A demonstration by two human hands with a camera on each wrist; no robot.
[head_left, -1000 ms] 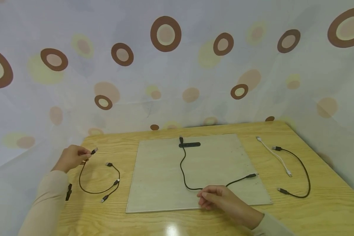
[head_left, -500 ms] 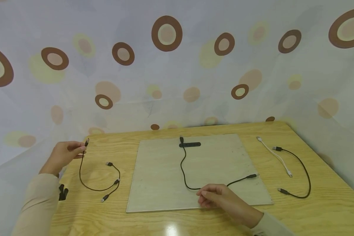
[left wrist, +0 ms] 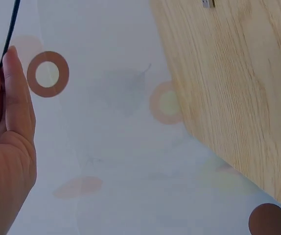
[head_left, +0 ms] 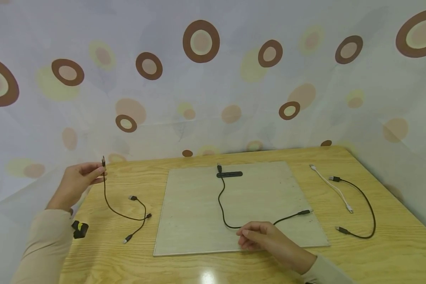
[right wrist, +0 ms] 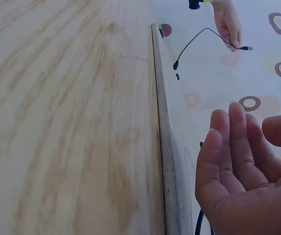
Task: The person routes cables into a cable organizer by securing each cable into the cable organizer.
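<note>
At the left of the head view my left hand pinches a black USB cable near one plug, which points up. The cable hangs down to the table, its other plug lying beside a short black USB cable. In the left wrist view, the cord runs up from between thumb and fingers. My right hand hovers at the board's front part, fingers loosely bent, nothing in them in the right wrist view. Behind it another black cable lies across the pale board, partly hidden by the hand.
A black strip sits at the board's back, touching the cable's upper plug. On the right of the wooden table lie a white cable and a curved black cable. A patterned cloth stands behind.
My left hand has moved left and up, turning the plug upright and lifting more of the cable. Its far plug has slid slightly right. The right hand stays in place.
</note>
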